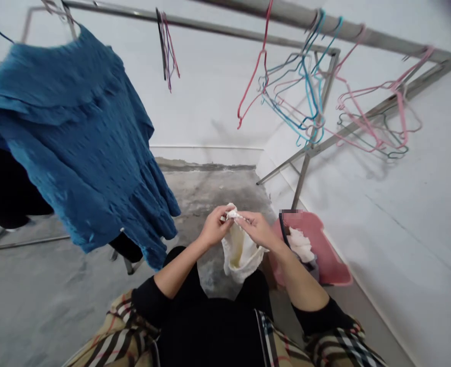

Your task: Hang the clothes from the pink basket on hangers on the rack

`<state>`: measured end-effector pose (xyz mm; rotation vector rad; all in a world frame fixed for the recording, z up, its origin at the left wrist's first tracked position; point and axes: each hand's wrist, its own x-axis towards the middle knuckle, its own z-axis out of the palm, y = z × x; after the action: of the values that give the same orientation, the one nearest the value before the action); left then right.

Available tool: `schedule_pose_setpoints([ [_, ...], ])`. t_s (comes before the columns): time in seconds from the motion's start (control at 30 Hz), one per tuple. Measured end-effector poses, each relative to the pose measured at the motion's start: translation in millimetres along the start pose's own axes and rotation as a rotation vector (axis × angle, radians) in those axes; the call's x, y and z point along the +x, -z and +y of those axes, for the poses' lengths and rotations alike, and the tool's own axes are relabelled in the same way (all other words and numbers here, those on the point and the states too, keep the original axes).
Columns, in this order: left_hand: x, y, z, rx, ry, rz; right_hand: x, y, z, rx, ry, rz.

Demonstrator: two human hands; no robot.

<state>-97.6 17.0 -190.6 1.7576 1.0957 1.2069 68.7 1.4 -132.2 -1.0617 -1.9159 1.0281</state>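
In front of my lap, a small white garment (pixel 244 267) with a yellowish patch hangs from my two hands. Its exact kind I cannot make out, since the upper part is bunched up. My left hand (pixel 214 227) pinches the gathered top from the left. From the right, my right hand (pixel 259 230) grips the same bunched edge, with its fingertips close to those of the left. The lower part sags open below the fingers. To the right of my right forearm stands a pink basin (pixel 334 265) with white cloth (pixel 300 245) and darker laundry inside.
A blue ruffled dress (pixel 83 137) hangs at the left, beside black clothing (pixel 7 178). Overhead runs a metal rail (pixel 233 6) with a red hanger (pixel 263 51), blue hangers (pixel 311 92) and pink hangers (pixel 366 122). White walls (pixel 206 107) close off the back and right.
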Motion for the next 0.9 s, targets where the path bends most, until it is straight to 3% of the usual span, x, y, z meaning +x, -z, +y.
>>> schedule_pose_setpoints([
  [0.13, 0, 8.9, -1, 0.084, -0.070, -0.015, 0, 9, -7, -0.182, 0.025, -0.076],
  [0.3, -2, 25.6, 4, 0.128, 0.020, 0.038, 0, 31, -24, -0.258, -0.010, -0.025],
  [0.4, -4, 35.0, 17, -0.046, 0.123, 0.089, 7, 45, -32, -0.340, -0.051, -0.044],
  [0.47, -7, 40.1, 29, -0.209, 0.219, 0.018, 18, 54, -35, -0.383, -0.075, -0.060],
  [0.57, -14, 46.3, 46, -0.322, 0.337, -0.125, 50, 70, -44, -0.342, -0.009, 0.087],
  [0.7, -22, 50.3, 52, -0.283, 0.383, -0.116, 110, 91, -80, -0.069, 0.151, 0.479],
  [0.8, -24, 49.5, 46, -0.306, 0.405, -0.095, 157, 96, -118, 0.073, 0.192, 0.522],
  [0.9, -24, 49.3, 41, -0.388, 0.463, -0.074, 195, 89, -148, 0.087, 0.141, 0.589],
])
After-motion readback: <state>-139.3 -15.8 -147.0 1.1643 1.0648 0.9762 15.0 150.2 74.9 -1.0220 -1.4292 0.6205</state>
